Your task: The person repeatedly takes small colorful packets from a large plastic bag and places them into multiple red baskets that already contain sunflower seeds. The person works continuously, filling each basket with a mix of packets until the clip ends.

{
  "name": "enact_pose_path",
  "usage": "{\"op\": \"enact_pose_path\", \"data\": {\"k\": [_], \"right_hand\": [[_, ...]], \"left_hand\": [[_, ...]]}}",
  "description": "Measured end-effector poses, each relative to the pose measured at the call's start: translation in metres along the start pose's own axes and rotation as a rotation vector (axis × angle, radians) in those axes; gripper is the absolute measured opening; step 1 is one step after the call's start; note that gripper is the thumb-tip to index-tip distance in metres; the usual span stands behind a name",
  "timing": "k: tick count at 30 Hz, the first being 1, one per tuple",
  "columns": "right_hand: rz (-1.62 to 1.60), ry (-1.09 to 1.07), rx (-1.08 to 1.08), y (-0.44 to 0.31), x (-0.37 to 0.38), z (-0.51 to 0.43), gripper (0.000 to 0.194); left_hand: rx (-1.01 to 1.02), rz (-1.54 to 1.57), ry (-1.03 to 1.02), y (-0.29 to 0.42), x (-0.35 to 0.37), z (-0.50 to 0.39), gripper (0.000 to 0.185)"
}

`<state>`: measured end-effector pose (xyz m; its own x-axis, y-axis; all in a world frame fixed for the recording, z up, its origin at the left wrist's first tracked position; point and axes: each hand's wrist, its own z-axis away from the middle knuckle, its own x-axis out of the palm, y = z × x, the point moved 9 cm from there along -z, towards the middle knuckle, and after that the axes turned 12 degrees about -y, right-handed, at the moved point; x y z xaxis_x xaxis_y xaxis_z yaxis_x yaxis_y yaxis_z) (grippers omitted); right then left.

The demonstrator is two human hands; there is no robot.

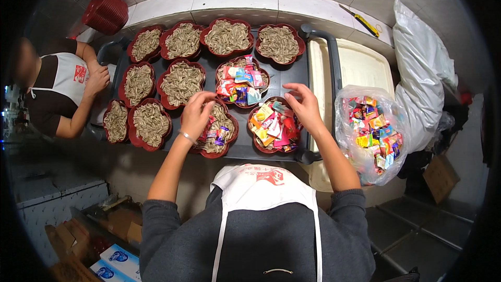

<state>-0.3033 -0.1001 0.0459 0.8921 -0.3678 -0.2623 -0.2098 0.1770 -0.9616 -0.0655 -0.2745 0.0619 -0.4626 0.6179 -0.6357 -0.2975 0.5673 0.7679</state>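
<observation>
My left hand (pixel 197 114) hovers over the left rim of a red flower-shaped bowl (pixel 231 141) of sunflower seeds, its fingers curved and apart with nothing visible in them. A few wrapped candies (pixel 221 135) lie on those seeds, partly hidden by the hand. To the right, my right hand (pixel 303 105) is spread at the upper right rim of another red bowl (pixel 256 145), which is heaped with wrapped candies (pixel 274 125). Just behind these two stands a third candy-topped bowl (pixel 267 76), with seeds showing at its back edge.
Several red bowls of sunflower seeds (pixel 182 82) fill the left and back of the dark cart top (pixel 280 82). A plastic bag of candies (pixel 375 137) sits right, near a white sack (pixel 419 74). A utility knife (pixel 366 24) rests on the ledge. Another person (pixel 64 86) stands left, beside stacked red bowls (pixel 105 11).
</observation>
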Motion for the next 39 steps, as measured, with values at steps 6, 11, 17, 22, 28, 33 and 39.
{"op": "enact_pose_path", "data": {"k": [6, 11, 17, 22, 28, 33, 39], "right_hand": [[-0.054, 0.113, -0.13, -0.049, -0.041, 0.071, 0.02], [-0.068, 0.361, -0.06, -0.045, -0.105, 0.152, 0.023], [-0.097, 0.678, 0.087, -0.002, -0.166, 0.247, 0.02], [-0.189, 0.801, 0.089, 0.022, -0.199, 0.284, 0.018], [-0.245, 0.817, 0.133, 0.036, -0.21, 0.298, 0.019], [-0.235, 0.843, 0.091, 0.042, -0.212, 0.293, 0.017], [-0.235, 0.79, 0.164, 0.064, -0.22, 0.295, 0.019]], "left_hand": [[0.053, -0.212, 0.005, -0.02, 0.073, -0.114, 0.019], [-0.276, -0.551, -0.002, -0.045, 0.097, -0.169, 0.028], [-0.237, -0.494, 0.147, -0.033, 0.107, -0.171, 0.028], [-0.038, 0.054, 0.115, -0.029, 0.103, -0.162, 0.026], [-0.274, 0.817, -0.078, -0.016, 0.106, -0.143, 0.023], [-0.237, 0.786, 0.065, -0.018, 0.053, -0.125, 0.029], [-0.326, 0.567, 0.13, -0.064, 0.017, -0.065, 0.029]]}}
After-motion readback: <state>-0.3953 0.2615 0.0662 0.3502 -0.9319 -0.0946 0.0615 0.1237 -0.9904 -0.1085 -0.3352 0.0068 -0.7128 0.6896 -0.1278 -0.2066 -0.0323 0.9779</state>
